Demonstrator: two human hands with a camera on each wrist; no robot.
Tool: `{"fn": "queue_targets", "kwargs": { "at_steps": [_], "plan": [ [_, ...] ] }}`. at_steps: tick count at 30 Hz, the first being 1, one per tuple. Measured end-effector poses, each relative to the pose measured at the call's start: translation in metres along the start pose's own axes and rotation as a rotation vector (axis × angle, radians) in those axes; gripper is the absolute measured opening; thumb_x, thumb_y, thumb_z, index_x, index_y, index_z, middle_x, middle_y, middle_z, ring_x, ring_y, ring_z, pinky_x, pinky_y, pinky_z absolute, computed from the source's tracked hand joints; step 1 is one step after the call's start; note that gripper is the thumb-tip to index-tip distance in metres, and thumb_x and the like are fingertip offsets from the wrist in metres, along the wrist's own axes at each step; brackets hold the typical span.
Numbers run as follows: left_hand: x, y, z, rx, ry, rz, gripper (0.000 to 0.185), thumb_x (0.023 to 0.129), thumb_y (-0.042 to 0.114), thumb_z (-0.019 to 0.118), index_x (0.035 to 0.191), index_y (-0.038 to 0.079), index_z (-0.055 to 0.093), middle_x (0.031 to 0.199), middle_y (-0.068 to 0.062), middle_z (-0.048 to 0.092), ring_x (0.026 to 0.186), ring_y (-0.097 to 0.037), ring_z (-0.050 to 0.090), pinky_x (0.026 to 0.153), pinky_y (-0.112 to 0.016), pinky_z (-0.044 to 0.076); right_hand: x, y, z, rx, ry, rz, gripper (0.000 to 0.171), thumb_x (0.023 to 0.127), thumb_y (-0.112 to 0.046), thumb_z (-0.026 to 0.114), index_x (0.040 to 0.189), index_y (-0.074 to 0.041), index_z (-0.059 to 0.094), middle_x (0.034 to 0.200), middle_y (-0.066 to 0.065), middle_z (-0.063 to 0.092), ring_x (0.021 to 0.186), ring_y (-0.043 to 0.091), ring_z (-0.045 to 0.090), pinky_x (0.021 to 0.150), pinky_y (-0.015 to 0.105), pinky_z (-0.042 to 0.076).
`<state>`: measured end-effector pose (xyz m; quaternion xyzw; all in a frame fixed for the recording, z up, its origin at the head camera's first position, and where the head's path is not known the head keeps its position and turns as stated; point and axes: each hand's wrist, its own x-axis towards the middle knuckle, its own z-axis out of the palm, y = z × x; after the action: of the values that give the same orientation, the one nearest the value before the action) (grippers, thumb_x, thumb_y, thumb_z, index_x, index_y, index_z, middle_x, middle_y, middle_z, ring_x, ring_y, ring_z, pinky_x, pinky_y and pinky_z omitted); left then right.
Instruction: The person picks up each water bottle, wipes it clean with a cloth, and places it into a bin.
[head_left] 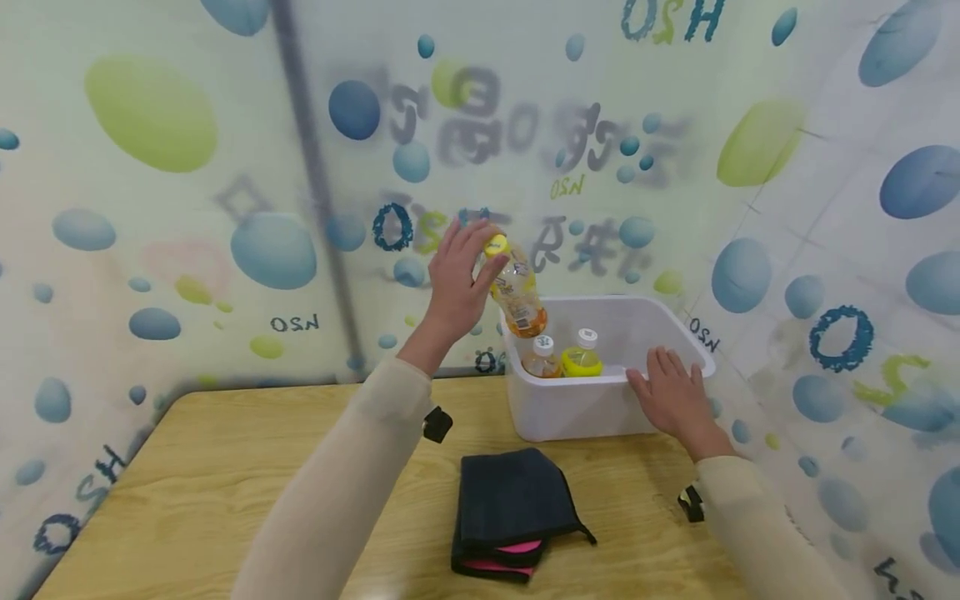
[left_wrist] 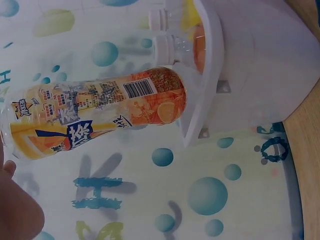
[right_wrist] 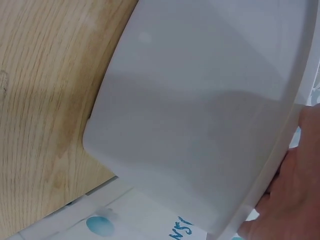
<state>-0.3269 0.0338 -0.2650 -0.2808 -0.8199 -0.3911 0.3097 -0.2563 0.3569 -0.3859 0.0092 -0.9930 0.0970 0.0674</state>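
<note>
Revealing a barcode unseen from the head view, the orange bottle is caught by the left wrist camera. It is gripped near its yellow cap by the left hand, fingers curled round it, above the white tub. The right hand is rested on the tub's rim, fingers straight.

The person is wearing long cream sleeves that are covering both arms up to the wrists. A small black device is sitting on each wrist; both hands are bare.
</note>
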Motion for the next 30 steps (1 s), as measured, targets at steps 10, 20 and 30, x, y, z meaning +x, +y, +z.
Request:
{"fn": "queue_targets", "kwargs": {
  "at_steps": [10,20,30],
  "plan": [
    [-0.010,-0.015,0.020,0.042,-0.128,-0.125,0.045,0.102,0.041,0.047,0.141,0.020,0.049,0.155,-0.005,0.037,0.153,-0.030,0.008,0.118,-0.061,0.010,0.002,-0.005,0.003,0.016,0.022,-0.013,0.076,0.105,-0.049,0.022,0.150,0.012,0.018,0.158,0.032,0.013,0.147,0.048,0.011,0.115,0.068,-0.001],
    [-0.007,-0.018,0.028,0.165,-0.226,-0.119,0.043,0.101,0.046,0.045,0.139,0.026,0.050,0.156,-0.003,0.035,0.153,-0.027,0.006,0.118,-0.058,0.012,0.004,-0.008,0.009,0.026,0.023,-0.024,0.073,0.106,-0.047,0.024,0.149,0.012,0.020,0.158,0.030,0.014,0.148,0.047,0.010,0.116,0.067,-0.001],
    [-0.011,-0.022,0.042,0.309,-0.425,-0.171,0.043,0.102,0.045,0.044,0.142,0.029,0.048,0.158,-0.004,0.029,0.153,-0.028,0.004,0.117,-0.057,0.016,0.003,-0.019,0.010,0.009,0.027,-0.013,0.071,0.106,-0.045,0.026,0.150,0.010,0.019,0.159,0.028,0.014,0.149,0.045,0.011,0.117,0.065,0.000]
  ]
}}
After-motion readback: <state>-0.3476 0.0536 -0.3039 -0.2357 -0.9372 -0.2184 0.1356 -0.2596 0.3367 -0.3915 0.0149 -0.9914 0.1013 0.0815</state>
